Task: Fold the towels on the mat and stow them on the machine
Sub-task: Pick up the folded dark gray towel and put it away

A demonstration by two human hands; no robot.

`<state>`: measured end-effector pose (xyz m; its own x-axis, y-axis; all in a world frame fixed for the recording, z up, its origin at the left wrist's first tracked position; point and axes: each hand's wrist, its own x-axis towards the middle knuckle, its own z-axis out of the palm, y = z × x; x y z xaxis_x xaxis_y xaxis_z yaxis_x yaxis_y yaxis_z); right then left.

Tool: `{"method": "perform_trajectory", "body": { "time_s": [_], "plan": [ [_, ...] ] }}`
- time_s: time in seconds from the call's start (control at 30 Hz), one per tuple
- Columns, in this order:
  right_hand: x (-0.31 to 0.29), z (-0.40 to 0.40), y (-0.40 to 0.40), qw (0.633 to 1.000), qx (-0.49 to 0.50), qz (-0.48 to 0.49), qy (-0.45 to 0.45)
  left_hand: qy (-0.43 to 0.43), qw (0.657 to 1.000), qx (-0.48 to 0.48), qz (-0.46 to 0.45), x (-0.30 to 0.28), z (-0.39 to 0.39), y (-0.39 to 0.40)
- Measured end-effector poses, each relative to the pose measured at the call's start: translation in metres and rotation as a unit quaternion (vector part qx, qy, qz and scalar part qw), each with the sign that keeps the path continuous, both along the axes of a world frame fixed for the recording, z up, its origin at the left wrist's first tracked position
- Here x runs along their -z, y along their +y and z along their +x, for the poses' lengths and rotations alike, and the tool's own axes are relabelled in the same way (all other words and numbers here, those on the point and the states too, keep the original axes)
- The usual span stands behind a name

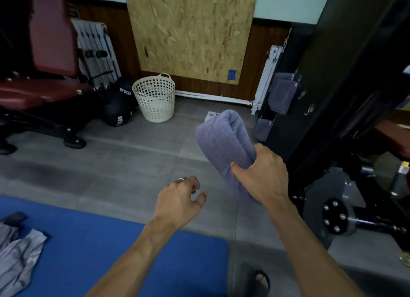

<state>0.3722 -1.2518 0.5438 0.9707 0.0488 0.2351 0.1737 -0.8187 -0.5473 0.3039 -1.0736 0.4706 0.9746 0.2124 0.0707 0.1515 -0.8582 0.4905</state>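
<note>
Quick count: two hands, left (179,199) and right (265,174). One folded towel (224,139) mid-frame, two more hanging (281,92) (264,128) at the right, one crumpled (20,256) lower left. One mat (99,241), one basket (155,97), two balls (125,89) (116,114), one bench (44,52), one board (190,30).
</note>
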Motion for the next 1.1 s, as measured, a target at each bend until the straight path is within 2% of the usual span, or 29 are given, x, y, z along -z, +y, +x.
{"method": "perform_trajectory", "body": {
  "time_s": [0.3,0.6,0.77,0.9,1.0,1.1],
  "plan": [
    [-0.006,0.213,-0.078,0.997,-0.071,-0.002,0.004,-0.004,0.993,-0.113,-0.028,-0.012,0.185,-0.085],
    [0.005,0.388,-0.09,0.997,-0.078,-0.022,0.005,0.009,0.995,-0.096,-0.014,-0.006,0.367,-0.086],
    [0.025,0.498,-0.083,0.997,-0.057,-0.048,0.024,-0.001,0.999,-0.032,-0.025,0.012,0.51,-0.052],
    [0.035,0.576,-0.076,0.997,-0.034,-0.057,0.045,-0.034,0.993,0.051,-0.102,0.004,0.628,-0.024],
    [0.037,0.615,-0.079,0.996,-0.059,-0.05,0.034,0.014,0.958,0.182,-0.22,-0.011,0.707,-0.011],
    [0.039,0.64,-0.087,0.996,-0.066,-0.004,0.059,0.09,0.917,0.314,-0.229,-0.017,0.765,-0.015]
  ]
}}
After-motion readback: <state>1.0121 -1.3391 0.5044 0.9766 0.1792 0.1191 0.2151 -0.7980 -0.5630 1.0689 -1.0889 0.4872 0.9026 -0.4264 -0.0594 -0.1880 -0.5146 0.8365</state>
